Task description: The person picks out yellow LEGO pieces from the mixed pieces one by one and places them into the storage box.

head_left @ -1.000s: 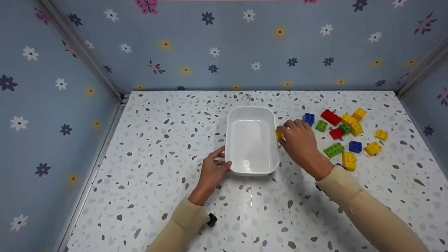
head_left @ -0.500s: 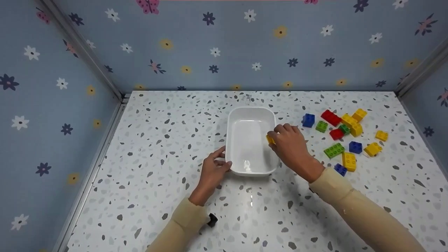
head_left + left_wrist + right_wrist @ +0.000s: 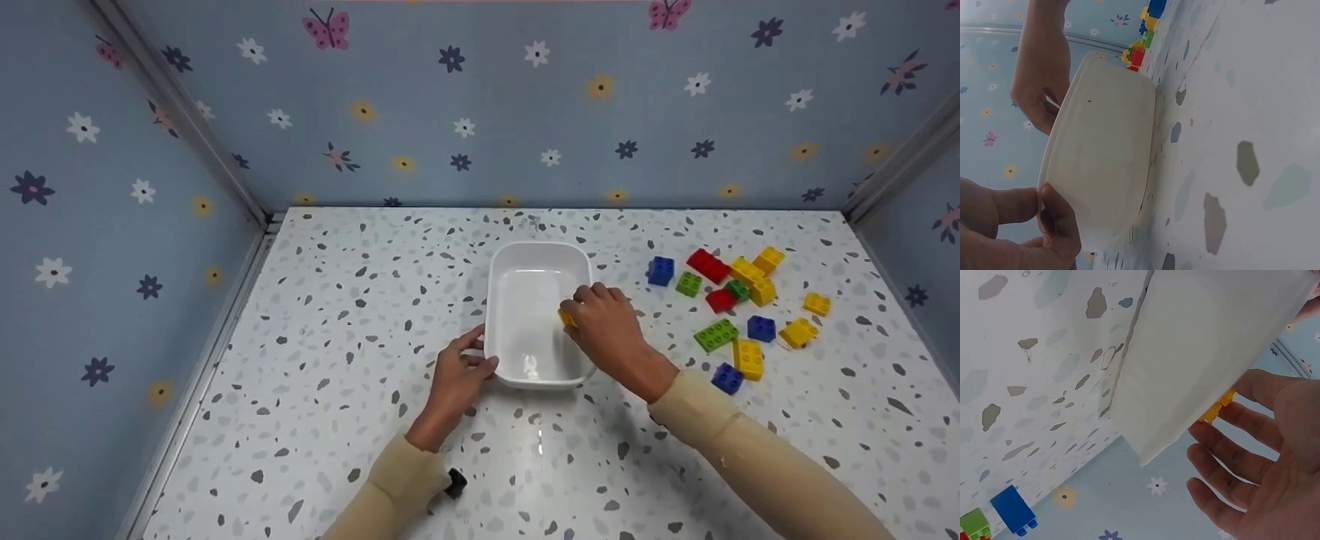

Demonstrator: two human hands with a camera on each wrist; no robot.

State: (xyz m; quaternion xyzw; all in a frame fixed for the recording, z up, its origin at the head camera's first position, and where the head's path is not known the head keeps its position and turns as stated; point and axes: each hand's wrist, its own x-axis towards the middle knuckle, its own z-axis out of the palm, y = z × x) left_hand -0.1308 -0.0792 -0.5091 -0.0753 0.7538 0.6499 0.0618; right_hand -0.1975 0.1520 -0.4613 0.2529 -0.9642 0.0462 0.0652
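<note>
A white rectangular plastic tub stands on the speckled table, its inside bare apart from what the hand brings over it. My left hand pinches the tub's near left rim between thumb and fingers; the left wrist view shows the thumb over the rim and fingers against the outer wall. My right hand reaches over the tub's right side and pinches a yellow toy brick by its fingertips. In the right wrist view the brick's studs peek past the rim, the rest hidden by wall and fingers.
Loose toy bricks lie right of the tub: a blue brick, a red brick, a long green brick, a yellow brick and several others. Flowered blue panels bound the table at the back and sides.
My right hand has carried the yellow brick leftward from the tub's right rim to over its inside, and lower. My left hand keeps its grip on the rim. The head view has tilted slightly up.
</note>
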